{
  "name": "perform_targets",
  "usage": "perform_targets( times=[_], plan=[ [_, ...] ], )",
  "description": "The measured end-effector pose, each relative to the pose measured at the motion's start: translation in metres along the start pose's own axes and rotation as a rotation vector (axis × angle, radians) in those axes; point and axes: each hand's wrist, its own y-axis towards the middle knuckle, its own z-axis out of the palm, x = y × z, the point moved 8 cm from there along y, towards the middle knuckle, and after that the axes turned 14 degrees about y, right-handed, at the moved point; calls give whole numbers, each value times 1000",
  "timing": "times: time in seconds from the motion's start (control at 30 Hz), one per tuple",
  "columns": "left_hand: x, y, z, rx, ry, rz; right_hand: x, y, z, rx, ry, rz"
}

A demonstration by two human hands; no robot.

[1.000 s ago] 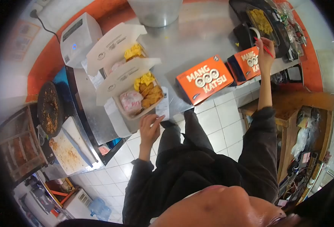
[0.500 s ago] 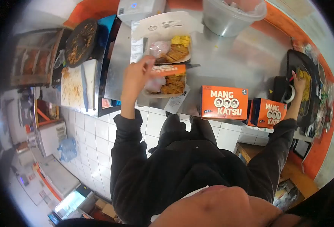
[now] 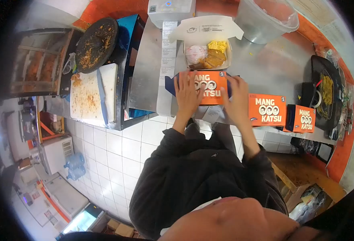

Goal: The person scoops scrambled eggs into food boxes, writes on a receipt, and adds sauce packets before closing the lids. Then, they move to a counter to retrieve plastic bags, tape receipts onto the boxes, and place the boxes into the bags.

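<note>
An orange takeaway box [image 3: 212, 89] printed "MANG KATSU" lies on the steel counter in front of me, its lid down and dark side flaps sticking out. On the lid's left part rests my left hand [image 3: 188, 94], fingers spread. My right hand [image 3: 237, 91] touches the right edge and flap, fingers apart and slightly bent. What is inside this box is hidden. Just behind it stands an open box [image 3: 228, 61] with its white inner lid raised. It contains a wrapped pale portion [image 3: 196, 54], sliced fried cutlet [image 3: 214, 59] and yellow shreds [image 3: 217, 46].
Two closed orange boxes [image 3: 267, 109] stand to the right, before a black tray [image 3: 316, 72] of yellow shreds. A printer [image 3: 171, 10] with a long receipt, a clear bucket [image 3: 261, 30], a knife [image 3: 102, 98] on a cutting board [image 3: 84, 96] and a crumb-covered stone plate [image 3: 89, 60] surround the work.
The near box's lid has come down over the food. My right hand has moved from the black tray to that box. My left hand has shifted onto the lid; the view has shifted too.
</note>
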Motion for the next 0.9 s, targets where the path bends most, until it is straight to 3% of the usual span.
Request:
perform_targets(
  times=[0.07,0.17,0.23,0.3,0.37,0.43,0.47,0.53,0.63,0.67,0.7,0.77,0.8,0.9],
  plan=[
    [28,-8,-2,-70,29,-215,-12,-1,42,-61,-85,-26],
    [36,-21,-4,-68,-37,-155,-38,-4,73,-110,-261,103],
    [39,-25,-2,-6,-91,-164,-51,-16,72,-199,-151,124],
    [52,-31,16,-32,-633,-301,-54,-20,68,-226,-128,137],
    [51,-31,19,4,-626,-279,-63,-17,67,-143,406,367],
    [52,-36,42,204,-855,-345,-68,-24,66,-108,406,424],
    [61,-36,51,199,-865,-340,-73,-26,68,-62,417,476],
    [77,-44,77,453,-779,-351,-71,-37,64,-25,371,488],
    [66,-24,14,487,-852,-327,-87,-48,61,20,398,496],
    [75,-21,20,272,-822,-257,-94,-51,60,31,460,489],
    [82,-14,20,277,-821,-252,-96,-47,50,25,462,493],
    [95,-3,30,551,-757,-213,-105,-43,46,173,660,837],
    [100,0,28,632,-816,-317,-105,-36,41,167,662,841],
    [89,15,-10,755,-817,-264,-97,-25,32,224,656,916]
  ],
)
